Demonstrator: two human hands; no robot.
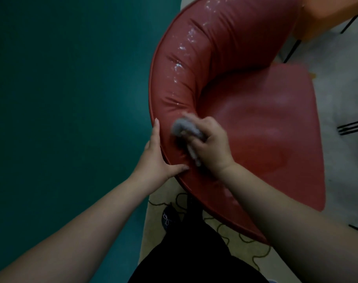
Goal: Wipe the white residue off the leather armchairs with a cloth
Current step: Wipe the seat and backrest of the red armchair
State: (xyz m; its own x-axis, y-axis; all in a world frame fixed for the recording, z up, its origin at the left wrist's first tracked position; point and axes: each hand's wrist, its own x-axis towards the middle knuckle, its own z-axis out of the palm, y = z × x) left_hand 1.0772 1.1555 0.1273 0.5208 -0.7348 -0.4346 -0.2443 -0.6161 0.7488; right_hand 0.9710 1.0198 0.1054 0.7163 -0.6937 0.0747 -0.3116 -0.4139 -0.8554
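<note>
A red leather armchair (245,123) with a curved padded back fills the right half of the head view. White residue (181,58) speckles the upper part of the backrest. My right hand (212,144) is closed around a crumpled grey cloth (186,129) and presses it against the lower backrest. My left hand (156,158) grips the outer rim of the chair back, fingers spread along the edge and thumb on the padding, just left of the cloth.
A dark green wall (62,99) runs along the left. Pale patterned carpet (345,99) lies to the right and beneath the chair. An orange chair (333,9) shows at the top right. My dark clothing and shoe (170,217) are at the bottom.
</note>
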